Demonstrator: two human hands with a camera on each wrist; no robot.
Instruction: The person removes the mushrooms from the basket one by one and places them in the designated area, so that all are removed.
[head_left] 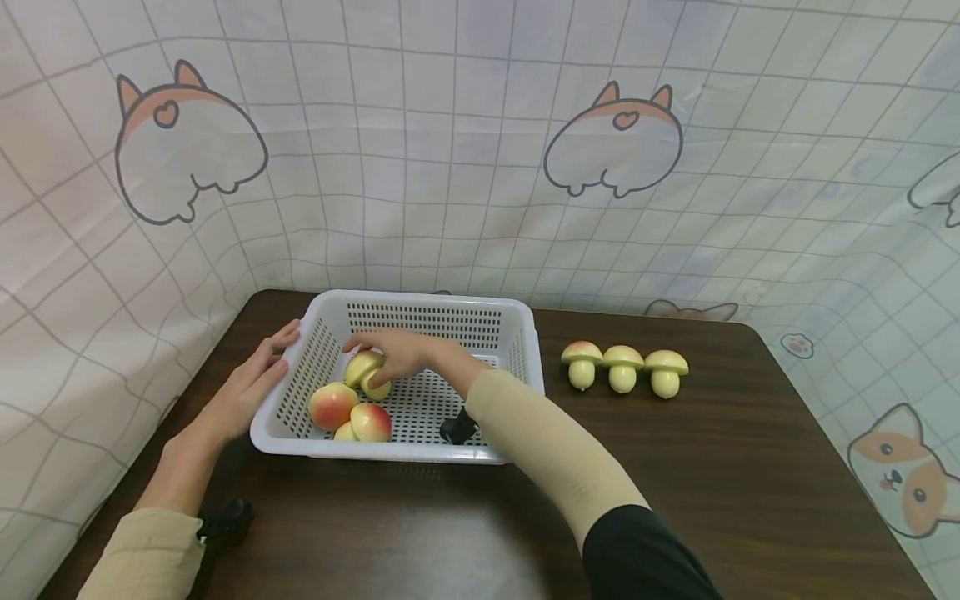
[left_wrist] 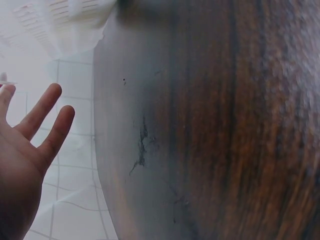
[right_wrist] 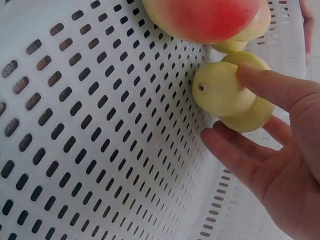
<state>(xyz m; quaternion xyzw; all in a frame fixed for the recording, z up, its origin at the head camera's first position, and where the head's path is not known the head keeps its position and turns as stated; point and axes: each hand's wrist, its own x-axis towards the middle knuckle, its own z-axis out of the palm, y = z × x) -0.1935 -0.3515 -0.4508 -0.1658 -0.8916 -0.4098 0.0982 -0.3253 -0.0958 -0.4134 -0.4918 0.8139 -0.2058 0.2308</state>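
A white plastic basket (head_left: 390,451) with slotted walls stands on the dark wooden table. My right hand (head_left: 402,353) reaches into its left half and holds a pale yellow toy mushroom (head_left: 362,367). In the right wrist view the thumb (right_wrist: 272,87) presses by the mushroom's rounded stem, while the other fingers curl around the cap. Closer to the basket's front left corner lie toy mushrooms with red-and-yellow caps (head_left: 332,406). Straight-fingered, my left hand (head_left: 242,393) touches the basket's left rim; the left wrist view shows its fingers spread.
Three toy mushrooms (head_left: 622,368) lie in a row on the table (head_left: 720,467), right of the basket. Behind and beside the table hangs a white gridded cloth (head_left: 450,192) with dog drawings. A black wrist camera (head_left: 458,428) hangs below the right wrist, inside the basket's outline.
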